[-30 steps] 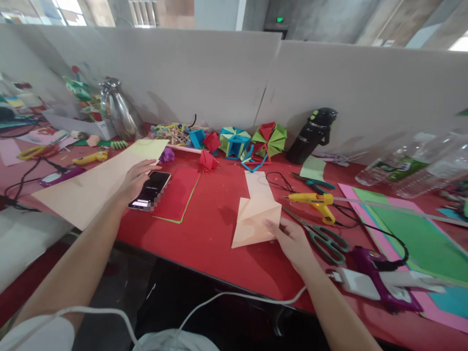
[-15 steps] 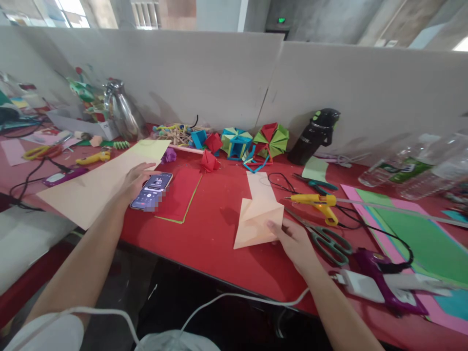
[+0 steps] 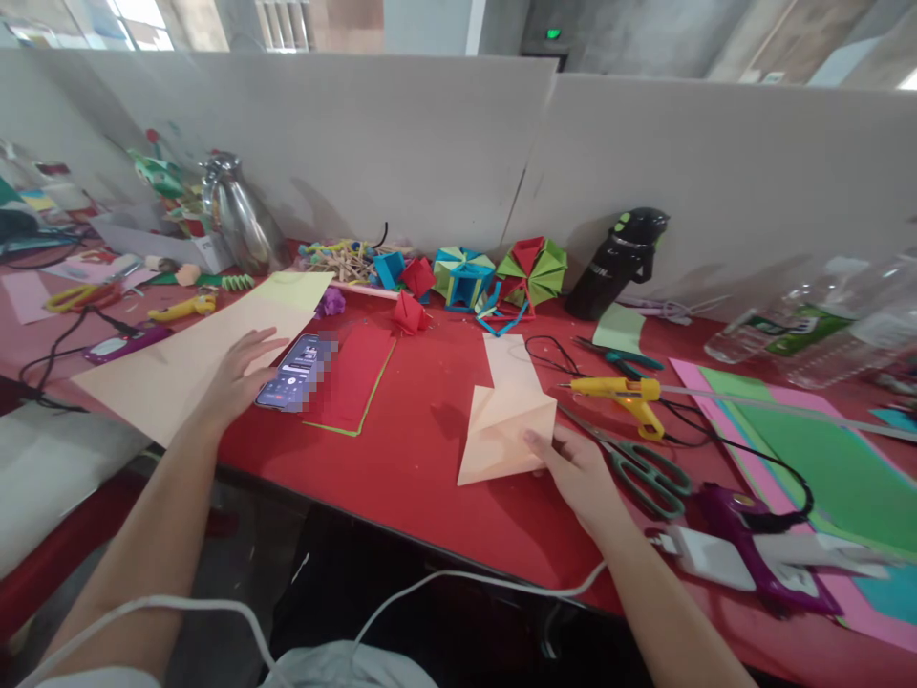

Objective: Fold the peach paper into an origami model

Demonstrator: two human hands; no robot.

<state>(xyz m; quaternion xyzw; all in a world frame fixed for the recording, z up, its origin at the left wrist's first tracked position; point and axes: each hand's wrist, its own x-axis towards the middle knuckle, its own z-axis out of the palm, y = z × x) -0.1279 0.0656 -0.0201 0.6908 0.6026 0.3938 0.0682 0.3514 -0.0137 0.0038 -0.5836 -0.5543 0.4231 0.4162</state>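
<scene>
My right hand (image 3: 577,468) pinches the right edge of a folded sheet of peach paper (image 3: 505,435), thumb on top, just above the red table (image 3: 408,478). A paler strip of paper (image 3: 512,363) lies behind it. My left hand (image 3: 240,377) has its fingers apart beside the left edge of a lit phone (image 3: 293,373), over a large cream sheet (image 3: 164,373). Whether its fingertips touch the phone I cannot tell. Red paper (image 3: 351,377) with a green edge rests right of the phone.
Green-handled scissors (image 3: 645,468) and a yellow glue gun (image 3: 623,397) lie near my right hand. Folded paper models (image 3: 465,277), a black bottle (image 3: 620,263) and a steel jug (image 3: 244,215) stand along the partition. Coloured sheets (image 3: 823,459) and plastic bottles (image 3: 774,315) are at right.
My left hand has drawn back to the left from over the phone's edge, its fingers more spread. My right hand and the folded paper stay almost where they were.
</scene>
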